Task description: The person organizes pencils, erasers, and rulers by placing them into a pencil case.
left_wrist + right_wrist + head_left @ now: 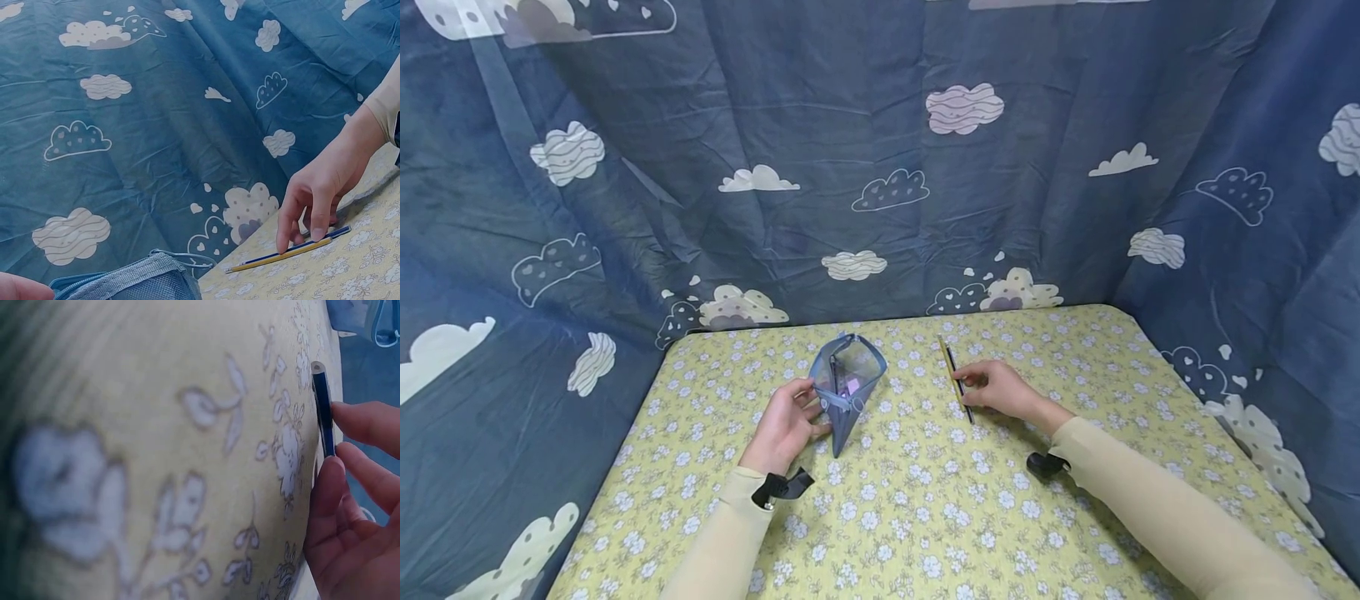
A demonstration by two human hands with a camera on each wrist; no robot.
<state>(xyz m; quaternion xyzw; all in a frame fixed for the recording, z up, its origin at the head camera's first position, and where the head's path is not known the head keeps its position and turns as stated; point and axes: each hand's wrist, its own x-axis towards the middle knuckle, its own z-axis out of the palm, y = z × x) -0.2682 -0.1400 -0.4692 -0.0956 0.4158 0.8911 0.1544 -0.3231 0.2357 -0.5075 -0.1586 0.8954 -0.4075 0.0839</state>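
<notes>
A blue-grey zippered pencil case [842,425] stands gaping on the cloth, with a small pinkish-purple thing [853,386] inside. My left hand [784,425] holds its left side with curled fingers. In the left wrist view, the mesh-like side of the case [144,284] and one fingertip [25,289] show at the bottom edge. To the right, my right hand [1000,389] pinches a yellow pencil [951,367] and a dark blue pencil [968,412] lying side by side, low over the cloth. The right wrist view shows the dark blue pencil's flat end [319,367] beyond the thumb and fingers.
A yellow floral cloth [880,517] covers the table. Dark blue curtains [820,125] with cloud prints hang behind it and at both sides. Black straps [782,487] sit on the wrists over the light sleeves.
</notes>
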